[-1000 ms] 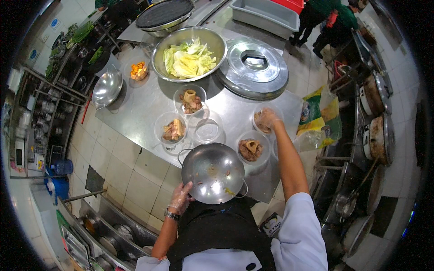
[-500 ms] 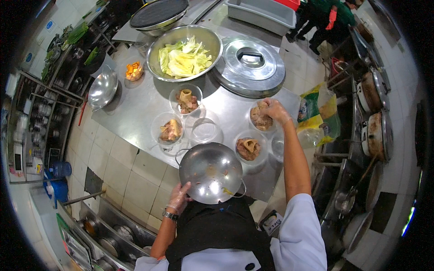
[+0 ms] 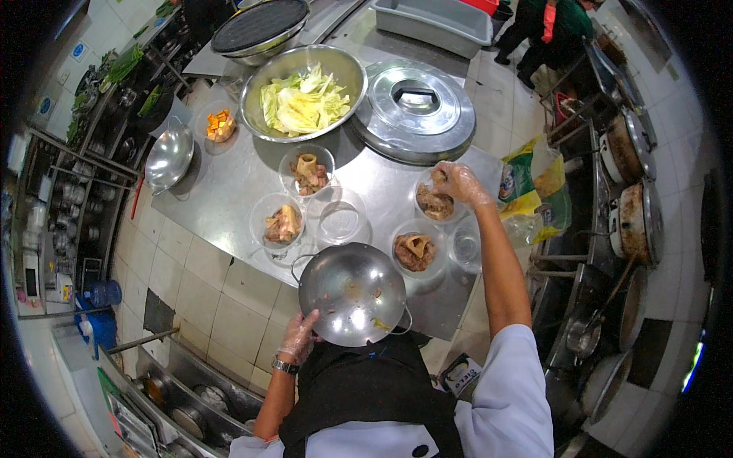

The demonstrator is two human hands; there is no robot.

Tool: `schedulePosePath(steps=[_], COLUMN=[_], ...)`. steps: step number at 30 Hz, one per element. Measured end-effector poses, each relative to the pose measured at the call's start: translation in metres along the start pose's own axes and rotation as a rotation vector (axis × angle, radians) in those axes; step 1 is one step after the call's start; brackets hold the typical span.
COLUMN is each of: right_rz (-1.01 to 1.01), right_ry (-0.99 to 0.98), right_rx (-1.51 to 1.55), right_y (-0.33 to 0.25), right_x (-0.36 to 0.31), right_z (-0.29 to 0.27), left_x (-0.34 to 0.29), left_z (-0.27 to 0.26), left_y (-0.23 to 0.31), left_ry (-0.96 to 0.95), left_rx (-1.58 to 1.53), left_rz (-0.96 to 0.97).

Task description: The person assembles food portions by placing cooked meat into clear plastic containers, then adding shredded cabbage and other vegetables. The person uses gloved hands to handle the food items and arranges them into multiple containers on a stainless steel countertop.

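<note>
My left hand (image 3: 300, 336), in a clear plastic glove, grips the near-left rim of a steel wok (image 3: 353, 286) with two loop handles. A few food scraps lie in the wok. My right hand (image 3: 463, 184), also gloved, is closed over a clear round tub of meat (image 3: 435, 203), its fingertips pinching a piece of meat at the tub's far side. Just nearer stands a tub with meat and a hollow bone (image 3: 414, 252). Two more tubs of meat on the bone, one far (image 3: 309, 174) and one near (image 3: 282, 224), sit left of a bare clear tub (image 3: 340, 219).
A steel bowl of cut cabbage (image 3: 305, 101) and a large lidded steel pot (image 3: 416, 111) stand at the back. Orange cubes (image 3: 220, 126) fill a small tub at left, near another wok (image 3: 169, 158). Stained pots (image 3: 634, 225) line the right. A person (image 3: 553, 38) stands far right.
My right hand has lifted slightly and shifted away from the meat in the tub, baring more of it. My left hand still holds the wok; the whole view has shifted a little.
</note>
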State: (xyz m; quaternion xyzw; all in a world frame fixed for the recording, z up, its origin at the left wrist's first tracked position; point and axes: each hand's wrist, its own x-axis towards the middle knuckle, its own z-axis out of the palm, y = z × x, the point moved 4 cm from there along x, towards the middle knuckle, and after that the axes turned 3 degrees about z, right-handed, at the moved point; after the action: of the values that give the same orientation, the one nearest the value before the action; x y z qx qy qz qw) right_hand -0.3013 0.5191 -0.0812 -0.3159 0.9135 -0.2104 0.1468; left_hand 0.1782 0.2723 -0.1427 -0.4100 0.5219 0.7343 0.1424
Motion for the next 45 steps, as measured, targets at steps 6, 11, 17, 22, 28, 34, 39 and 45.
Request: schedulePosePath(steps=[6, 11, 17, 22, 28, 34, 39, 45], right_rz=[0.129, 0.288, 0.168, 0.098, 0.206, 0.176, 0.298, 0.370], right_ry=[0.077, 0.020, -0.008, 0.021, -0.018, -0.055, -0.089, -0.105], right_rx=[0.122, 0.224, 0.194, 0.036, 0.306, 0.326, -0.004, -0.086], right_y=[0.004, 0.017, 0.016, 0.010, 0.021, 0.019, 0.008, 0.014], right_x=[-0.004, -0.002, -0.003, -0.004, -0.007, -0.007, -0.002, 0.017], right_z=[0.009, 0.019, 0.008, 0.004, 0.007, 0.006, 0.013, 0.024], left_x=[0.001, 0.001, 0.004, -0.002, 0.000, -0.002, -0.006, -0.001], left_z=[-0.004, -0.003, -0.005, 0.000, 0.003, 0.004, 0.008, 0.002], left_y=[-0.007, -0.003, -0.006, 0.004, 0.005, 0.007, 0.013, 0.005], left_ry=[0.051, 0.055, 0.067, 0.066, 0.075, 0.089, 0.085, 0.052], left_rx=[-0.004, 0.004, 0.012, 0.024, -0.033, -0.026, -0.063, -0.047], left_rz=[-0.023, -0.024, -0.019, -0.010, -0.001, 0.008, -0.006, -0.014])
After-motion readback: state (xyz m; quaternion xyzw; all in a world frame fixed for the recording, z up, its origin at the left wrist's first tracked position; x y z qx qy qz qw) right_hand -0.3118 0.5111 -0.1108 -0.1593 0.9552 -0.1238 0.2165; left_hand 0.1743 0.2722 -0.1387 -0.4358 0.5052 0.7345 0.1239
